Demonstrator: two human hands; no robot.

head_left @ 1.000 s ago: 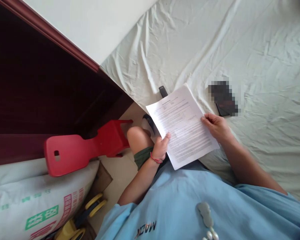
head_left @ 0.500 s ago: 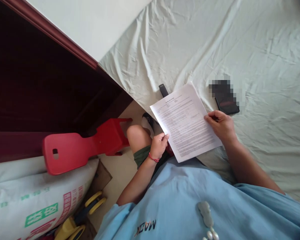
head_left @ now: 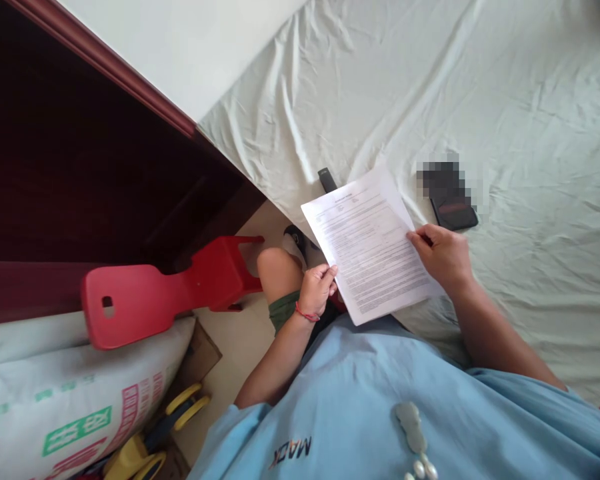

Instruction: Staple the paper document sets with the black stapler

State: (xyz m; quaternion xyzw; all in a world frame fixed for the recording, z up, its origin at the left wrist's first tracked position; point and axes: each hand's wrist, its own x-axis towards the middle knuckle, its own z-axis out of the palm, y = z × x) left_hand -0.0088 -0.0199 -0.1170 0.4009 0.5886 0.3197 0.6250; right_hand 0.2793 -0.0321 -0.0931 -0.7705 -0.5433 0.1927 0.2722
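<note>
A small stack of printed paper sheets (head_left: 375, 250) is held tilted above my lap, at the edge of the cloth-covered surface. My left hand (head_left: 319, 290), with a red cord at the wrist, pinches the left edge of the sheets. On the opposite edge, my right hand (head_left: 441, 257) grips the paper between thumb and fingers. The sheets are slightly fanned along their right side. A black object (head_left: 327, 180) sticks out from behind the top left of the paper, the rest of it hidden. Beyond my right hand lies a dark phone-like device (head_left: 453, 200), partly blurred out.
A wrinkled pale cloth (head_left: 540, 133) covers the broad surface ahead and to the right. At left are a red plastic chair (head_left: 130, 307), a large white printed sack (head_left: 55, 407) and yellow-and-blue wheeled items (head_left: 135, 457). Dark wooden furniture (head_left: 80, 153) stands behind them.
The top sheet and those beneath have spread a little further apart at the right edge. Both hands stay on the paper, with the right hand shifted very slightly.
</note>
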